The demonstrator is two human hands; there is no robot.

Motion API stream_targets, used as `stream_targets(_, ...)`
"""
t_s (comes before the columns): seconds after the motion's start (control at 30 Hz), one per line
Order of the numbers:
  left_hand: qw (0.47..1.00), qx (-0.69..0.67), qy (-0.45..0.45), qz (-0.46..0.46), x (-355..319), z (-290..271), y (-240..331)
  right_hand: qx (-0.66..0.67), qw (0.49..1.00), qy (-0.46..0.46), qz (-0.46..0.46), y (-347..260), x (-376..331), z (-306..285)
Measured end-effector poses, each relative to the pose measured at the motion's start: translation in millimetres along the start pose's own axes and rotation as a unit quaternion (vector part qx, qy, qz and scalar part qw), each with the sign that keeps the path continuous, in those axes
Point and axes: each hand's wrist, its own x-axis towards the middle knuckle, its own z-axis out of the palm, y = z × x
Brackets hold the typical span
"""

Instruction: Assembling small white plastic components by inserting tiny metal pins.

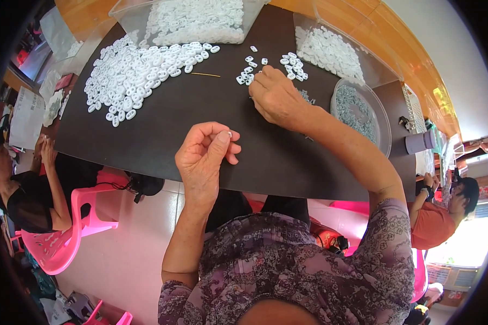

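My left hand (203,157) is raised over the near edge of the dark table, thumb and forefinger pinched on a small white plastic piece (230,135). Farther right, my right hand (276,100) reaches down to the tabletop with its fingers drawn together; whatever they hold is hidden. Just beyond it lie small white pieces (295,67) in loose clusters. A large heap of white oval two-holed pieces (141,70) covers the table's far left. Beside my right forearm stands a round clear tub (385,122) of small grey metal parts (356,111).
Two clear bins, one at the back (126,24) and one at the back right (382,65), hold more white pieces. A thin brass-coloured rod (206,75) lies on the dark table (162,124). People sit at left (24,189) and right (436,216). A pink chair (73,233) stands at left.
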Motion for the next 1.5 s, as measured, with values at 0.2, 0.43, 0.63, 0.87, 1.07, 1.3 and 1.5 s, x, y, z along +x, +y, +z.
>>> stream_targets(0.2, 1.0, 0.014, -0.007, -0.006, -2.1, -5.2, -6.1, 0.003, 1.0, -0.017, 0.018, -0.4, -3.7, -2.6)
stream_targets(0.43, 0.999, 0.008, 0.032, -0.005, -1.0, 0.7, -0.1, -0.055, 0.998, -0.037, -0.015, -10.2, 1.9, -10.2)
stream_targets(0.63, 1.0, 0.019, 0.006, 0.008, -1.6, -3.5, 0.0, 0.04, 0.996, -0.021, 0.073, -5.2, -1.2, -10.4)
stream_targets(0.87, 1.0, 0.021, 0.01, 0.016, -4.8, -11.1, -4.0, 0.113, 0.989, -0.031, 0.085, -11.6, -9.1, -12.2)
stream_targets(1.07, 1.0, -0.006, 0.018, -0.008, -4.5, -6.6, 1.3, 0.014, 1.0, -0.022, 0.008, -19.6, -8.1, -13.0)
stream_targets(1.3, 1.0, -0.008, 0.003, -0.016, -10.4, -5.3, -2.5, 0.115, 0.99, 0.012, 0.076, -35.0, -13.4, -22.9)
stream_targets(1.5, 1.0, 0.004, 0.01, -0.009, -17.5, -1.5, 0.2, 0.408, 0.874, -0.026, 0.263, -69.0, -8.2, -61.2)
